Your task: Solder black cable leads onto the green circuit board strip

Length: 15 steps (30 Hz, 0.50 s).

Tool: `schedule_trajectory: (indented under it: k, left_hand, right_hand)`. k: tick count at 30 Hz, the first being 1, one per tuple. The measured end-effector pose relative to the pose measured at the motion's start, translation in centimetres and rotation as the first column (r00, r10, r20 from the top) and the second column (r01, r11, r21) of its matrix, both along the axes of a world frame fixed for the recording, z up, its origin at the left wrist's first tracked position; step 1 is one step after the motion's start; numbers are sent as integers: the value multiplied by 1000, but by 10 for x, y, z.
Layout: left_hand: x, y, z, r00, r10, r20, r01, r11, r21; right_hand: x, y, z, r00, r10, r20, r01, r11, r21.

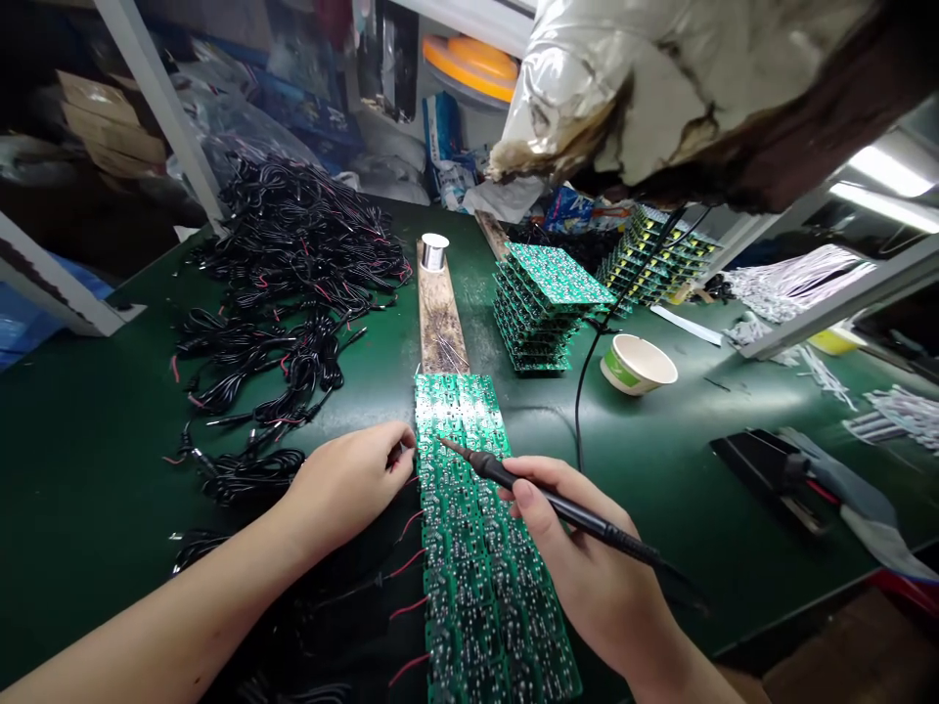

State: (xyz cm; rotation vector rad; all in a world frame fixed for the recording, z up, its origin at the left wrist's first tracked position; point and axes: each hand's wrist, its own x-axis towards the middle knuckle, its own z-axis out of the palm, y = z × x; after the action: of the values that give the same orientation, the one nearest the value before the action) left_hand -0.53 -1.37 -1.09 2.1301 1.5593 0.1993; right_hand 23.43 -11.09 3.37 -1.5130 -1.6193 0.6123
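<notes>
My right hand [587, 548] grips a black soldering iron [535, 497] like a pen, its tip over the left part of a long green circuit board panel [469, 528]. Whether the tip touches the board I cannot tell. At the panel's left edge, my left hand [359, 474] is closed in a pinch; what its fingertips hold is hidden. Below that hand, several red wires [408, 562] meet the same edge, with black cables running off to the left. The panel's far end lies by a stained wooden strip [438, 313] bearing thin solder wire and a solder spool [434, 252].
Black cables with plugs [293, 235] are heaped at left. Stacked green circuit boards [543, 303], a paper bowl [638, 365] and a black stand-like object [770, 479] sit at right. A plastic-wrapped duct [623, 98] hangs overhead. The iron's cord [581, 411] crosses the green table.
</notes>
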Motion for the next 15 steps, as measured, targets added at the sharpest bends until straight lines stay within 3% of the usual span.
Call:
schedule_trajectory:
  k: [6, 11, 15]
  left_hand:
    - [-5, -1, 0, 991, -130, 14, 128, 987, 101]
    - [-4, 1, -7, 990, -137, -16, 138, 977, 161]
    - [-2, 0, -8, 987, -154, -38, 158, 979, 132]
  right_hand:
    - [3, -4, 2, 1000, 3, 5, -3, 1000, -4]
    - [-2, -1, 1, 1000, 26, -1, -26, 1000, 2]
    - [-6, 3, -3, 999, 35, 8, -35, 999, -27]
